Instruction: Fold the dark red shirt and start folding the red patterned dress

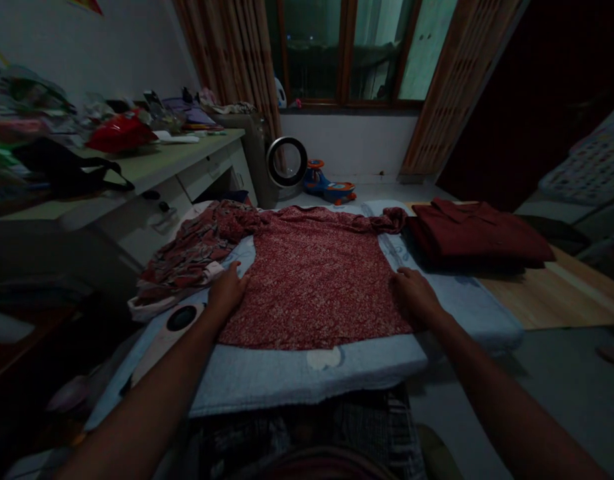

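Note:
A red floral garment (314,277) lies spread flat on a light blue towel-covered board (287,377) in front of me. My left hand (227,290) rests on the garment's left edge, fingers curled down against the cloth. My right hand (411,293) presses on its right edge, fingers bent over the fabric. Whether either hand pinches the cloth is hard to make out in the dim light.
A patterned garment (187,257) is heaped at the board's left, above a white device (179,320). Folded dark red clothes (479,233) lie at the right on a wooden surface (551,293). A cluttered desk (151,167) stands left; a fan (287,162) and toy car (329,185) sit under the window.

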`<state>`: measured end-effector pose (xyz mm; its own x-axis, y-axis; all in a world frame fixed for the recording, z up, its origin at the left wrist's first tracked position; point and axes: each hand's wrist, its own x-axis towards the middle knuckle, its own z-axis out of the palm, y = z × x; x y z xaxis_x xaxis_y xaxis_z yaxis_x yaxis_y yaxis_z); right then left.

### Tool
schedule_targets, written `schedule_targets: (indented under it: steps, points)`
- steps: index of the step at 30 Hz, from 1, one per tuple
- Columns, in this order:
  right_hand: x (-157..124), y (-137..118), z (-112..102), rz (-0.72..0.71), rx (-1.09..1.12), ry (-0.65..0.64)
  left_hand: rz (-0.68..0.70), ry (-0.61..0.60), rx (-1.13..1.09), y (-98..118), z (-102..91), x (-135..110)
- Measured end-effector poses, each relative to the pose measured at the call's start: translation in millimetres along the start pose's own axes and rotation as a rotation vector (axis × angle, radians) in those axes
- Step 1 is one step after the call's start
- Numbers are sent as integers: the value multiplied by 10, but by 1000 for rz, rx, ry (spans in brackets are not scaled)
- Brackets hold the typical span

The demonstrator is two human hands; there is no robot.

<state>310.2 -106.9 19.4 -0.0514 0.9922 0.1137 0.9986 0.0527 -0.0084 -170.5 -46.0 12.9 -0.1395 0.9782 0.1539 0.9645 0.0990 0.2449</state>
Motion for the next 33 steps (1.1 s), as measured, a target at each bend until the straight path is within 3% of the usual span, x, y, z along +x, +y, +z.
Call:
schedule_targets:
  steps: [4,6,9,12,17,26,30,33]
  points:
    - [-191,-11,-148,126,60,-102,200,154,67,224,-82,-377]
    - [-289,-62,-175,122,100,-187,355,17,-34,383,-111,-631]
    - [-410,-164,-182,129,78,-224,565,-329,-246,617,-121,-990]
    - [-461,-246,-177,218,20,-188,668,-438,-354,788,-100,-1210]
    - [-429,-238,-171,278,127,-242,679,-420,-358,891,-58,-1280]
    - [-441,-43,-85,240,430,-59,686,-288,-363,847,98,-1304]
    - [-426,-6,-137,274,429,-53,683,-191,-418,884,74,-1371]
    - [-448,3,-198,265,308,2,704,-152,-434,944,64,-1426]
